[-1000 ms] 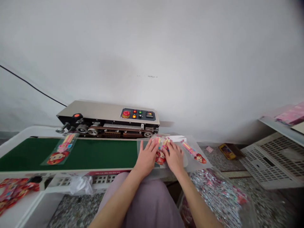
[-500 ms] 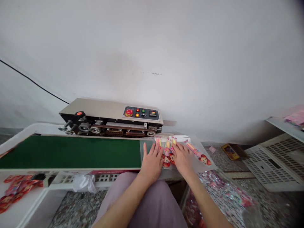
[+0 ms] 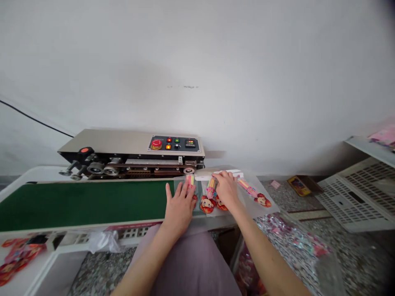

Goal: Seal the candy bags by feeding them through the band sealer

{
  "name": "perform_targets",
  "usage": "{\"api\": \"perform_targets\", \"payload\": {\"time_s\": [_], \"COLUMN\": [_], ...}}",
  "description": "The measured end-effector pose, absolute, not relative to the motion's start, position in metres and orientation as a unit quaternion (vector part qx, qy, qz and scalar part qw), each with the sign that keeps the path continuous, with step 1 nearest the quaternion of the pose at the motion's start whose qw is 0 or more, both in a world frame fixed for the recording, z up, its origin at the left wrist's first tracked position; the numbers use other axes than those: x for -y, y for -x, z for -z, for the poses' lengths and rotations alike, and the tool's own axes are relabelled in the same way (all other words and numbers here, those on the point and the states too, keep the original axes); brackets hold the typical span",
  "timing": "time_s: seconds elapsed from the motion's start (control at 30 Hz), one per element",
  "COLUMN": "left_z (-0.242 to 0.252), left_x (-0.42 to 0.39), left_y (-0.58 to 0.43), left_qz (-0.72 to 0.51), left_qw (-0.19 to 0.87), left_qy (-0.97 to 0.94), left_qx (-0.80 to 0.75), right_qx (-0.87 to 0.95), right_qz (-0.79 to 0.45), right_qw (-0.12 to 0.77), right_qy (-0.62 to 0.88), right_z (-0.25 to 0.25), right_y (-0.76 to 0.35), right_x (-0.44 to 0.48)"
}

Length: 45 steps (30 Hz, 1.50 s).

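My left hand lies with fingers spread on a clear packet at the right end of the green conveyor belt. My right hand has its fingers bent together at the top edge of a clear packet holding striped sticks and a red-haired cartoon head. Partly under that hand is another red-haired head. A further packet lies slanted to the right on the clear sheet. Behind the belt stands a band sealing machine; its indicator lights are lit.
Beside my right arm, a clear bag of shiny pink packets stands low. Farther right are a small box and a pale crate. Red cartoon packets lie at lower left in a white container. A wall rises behind the machine.
My left hand has slid left with a packet onto the belt's end. My right hand has moved up to the packets' top edge, its fingers now bent. The view has shifted slightly right.
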<state>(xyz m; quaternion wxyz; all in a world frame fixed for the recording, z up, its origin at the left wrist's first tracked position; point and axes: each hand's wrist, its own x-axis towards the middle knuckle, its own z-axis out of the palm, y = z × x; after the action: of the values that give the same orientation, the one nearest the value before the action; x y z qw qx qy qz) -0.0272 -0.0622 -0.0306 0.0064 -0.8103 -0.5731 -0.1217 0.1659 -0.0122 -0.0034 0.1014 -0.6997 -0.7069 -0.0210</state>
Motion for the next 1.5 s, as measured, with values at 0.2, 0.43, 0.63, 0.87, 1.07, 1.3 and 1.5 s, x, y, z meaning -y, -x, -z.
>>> {"api": "perform_targets", "payload": {"time_s": [0.2,0.43,0.63,0.87,1.07,1.3,1.5], "left_z": [0.028,0.006,0.021,0.049,0.047,0.046,0.043], "left_x": [0.067,0.08,0.075,0.073,0.075,0.07,0.067], "left_y": [0.075,0.076,0.009,-0.013,-0.013,-0.004,0.014], "left_qz": [0.092,0.094,0.125,0.145,0.152,0.157,0.153], "left_qw": [0.058,0.034,-0.054,-0.028,-0.013,-0.008,-0.013], "left_qy": [0.757,0.787,0.898,0.886,0.88,0.859,0.842], "left_qx": [0.644,0.609,0.418,0.439,0.451,0.488,0.517], "right_qx": [0.722,0.743,0.738,0.743,0.777,0.729,0.756], "right_qz": [0.042,0.052,-0.01,-0.043,0.007,0.095,0.071], "right_qw": [0.105,0.12,0.167,0.165,0.137,0.195,0.154], "right_qy": [0.683,0.656,0.654,0.647,0.614,0.649,0.632], "right_z": [0.014,0.024,0.018,0.015,0.009,0.056,0.056], "right_y": [-0.172,-0.166,-0.168,-0.167,-0.176,-0.201,-0.175], "right_x": [0.014,0.016,0.012,0.004,0.011,0.075,0.078]}}
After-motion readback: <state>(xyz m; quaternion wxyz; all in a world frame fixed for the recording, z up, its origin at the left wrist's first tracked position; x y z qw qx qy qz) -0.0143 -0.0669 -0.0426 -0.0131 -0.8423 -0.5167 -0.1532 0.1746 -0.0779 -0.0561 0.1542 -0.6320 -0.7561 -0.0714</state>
